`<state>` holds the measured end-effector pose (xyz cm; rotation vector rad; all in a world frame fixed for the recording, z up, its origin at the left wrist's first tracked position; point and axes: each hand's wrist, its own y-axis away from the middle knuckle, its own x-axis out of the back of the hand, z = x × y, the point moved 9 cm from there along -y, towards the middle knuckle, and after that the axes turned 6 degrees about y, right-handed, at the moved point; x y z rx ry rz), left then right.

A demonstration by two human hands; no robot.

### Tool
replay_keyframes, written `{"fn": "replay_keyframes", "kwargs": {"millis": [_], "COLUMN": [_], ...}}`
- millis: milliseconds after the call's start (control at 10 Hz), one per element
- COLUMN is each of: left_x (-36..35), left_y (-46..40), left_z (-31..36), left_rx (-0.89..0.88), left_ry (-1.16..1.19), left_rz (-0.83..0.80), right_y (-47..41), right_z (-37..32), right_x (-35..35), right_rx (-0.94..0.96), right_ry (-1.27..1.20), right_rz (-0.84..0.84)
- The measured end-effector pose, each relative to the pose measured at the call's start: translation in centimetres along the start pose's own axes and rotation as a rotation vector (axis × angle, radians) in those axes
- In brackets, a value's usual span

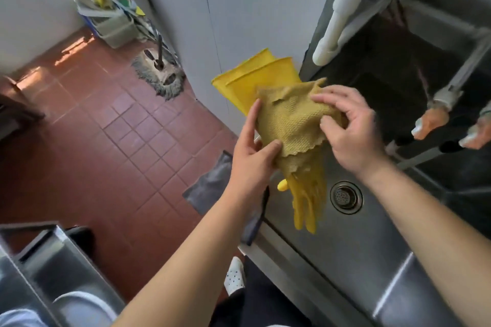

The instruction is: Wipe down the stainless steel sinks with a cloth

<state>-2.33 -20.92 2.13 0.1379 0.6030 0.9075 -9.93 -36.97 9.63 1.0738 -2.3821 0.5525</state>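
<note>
A mustard-yellow textured cloth [293, 119] is held up over the left edge of the stainless steel sink [372, 236]. My left hand [253, 151] pinches its lower left edge between thumb and fingers. My right hand [350, 125] grips its right side with curled fingers. Behind and under the cloth hang yellow rubber gloves [255, 79], draped over the sink rim, their fingers [308, 207] dangling into the basin. The round drain [346, 197] lies in the basin floor just right of the glove fingers.
A white pipe [345, 10] runs down behind the sink. A grey cloth [212, 183] hangs off the sink's left side. On the red tile floor [106, 141] stand a mop [162, 71] and a bin of supplies [111, 16]. Another steel unit [39, 260] sits lower left.
</note>
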Motion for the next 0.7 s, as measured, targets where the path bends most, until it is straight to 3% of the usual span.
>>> {"fn": "replay_keyframes", "kwargs": {"millis": [100, 200, 300, 500, 700], "left_x": [4.8, 7.0, 7.5, 8.1, 9.2], "left_y": [-1.6, -2.5, -2.8, -1.8, 0.3], "left_z": [-5.2, -7.4, -6.9, -3.2, 0.1], "left_rx": [0.199, 0.285, 0.311, 0.246, 0.028], "left_ry": [-0.198, -0.381, -0.397, -0.701, -1.207], "left_rz": [0.25, 0.259, 0.239, 0.145, -0.071], "right_y": [0.1, 2.6, 3.5, 2.9, 1.9], "right_z": [5.4, 10.1, 11.7, 12.3, 11.3], "right_x": [-10.0, -15.2, -16.6, -16.5, -16.5], "right_rx": [-0.102, -0.2, -0.169, -0.129, -0.151], "right_ry": [0.578, 0.757, 0.714, 0.76, 0.801], "right_rz": [-0.442, -0.686, -0.592, -0.592, -0.682]}}
